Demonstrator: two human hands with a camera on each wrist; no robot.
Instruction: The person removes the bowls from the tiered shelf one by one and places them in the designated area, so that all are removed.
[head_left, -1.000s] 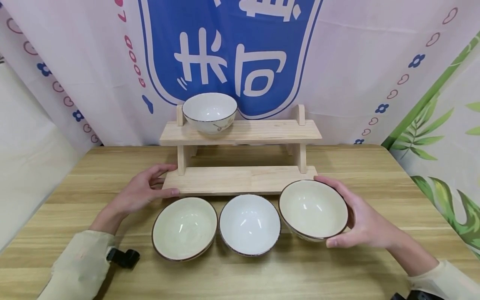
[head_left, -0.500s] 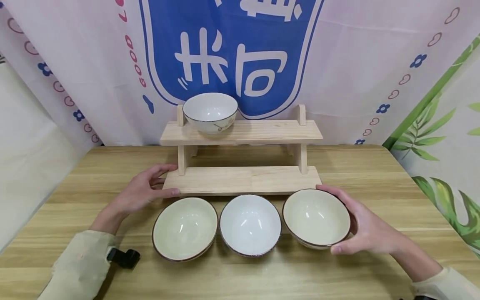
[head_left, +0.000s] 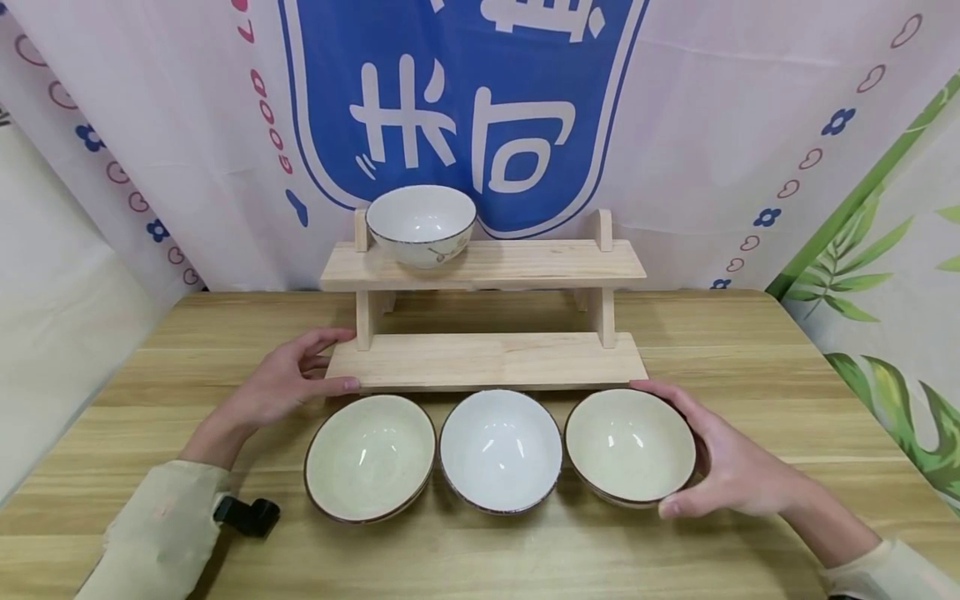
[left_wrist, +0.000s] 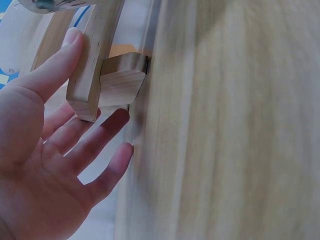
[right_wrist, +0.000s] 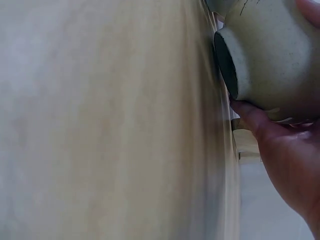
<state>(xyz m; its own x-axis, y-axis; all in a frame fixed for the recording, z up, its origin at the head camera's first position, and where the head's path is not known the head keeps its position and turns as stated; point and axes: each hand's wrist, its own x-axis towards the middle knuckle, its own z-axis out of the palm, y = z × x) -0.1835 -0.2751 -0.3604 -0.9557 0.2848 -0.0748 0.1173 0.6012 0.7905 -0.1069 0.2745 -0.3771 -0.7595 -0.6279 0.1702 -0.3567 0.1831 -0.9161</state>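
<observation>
A two-tier wooden shelf stands on the table. My left hand grips the left end of its lower board; the left wrist view shows the thumb over the board and fingers lower down. With my right hand I hold a cream, brown-rimmed bowl by its right side, in front of the shelf's right end. In the right wrist view the bowl's foot is close to the tabletop; contact is hard to tell. A white bowl and another cream bowl stand in a row to its left.
On the upper board's left part sits a white bowl with a floral outside. Behind the wood-grain table hangs a printed curtain. A black device is strapped at the left cuff.
The right hand has brought its cream bowl toward me and down, level with the row of bowls. The left hand, the shelf and the other bowls have stayed in place.
</observation>
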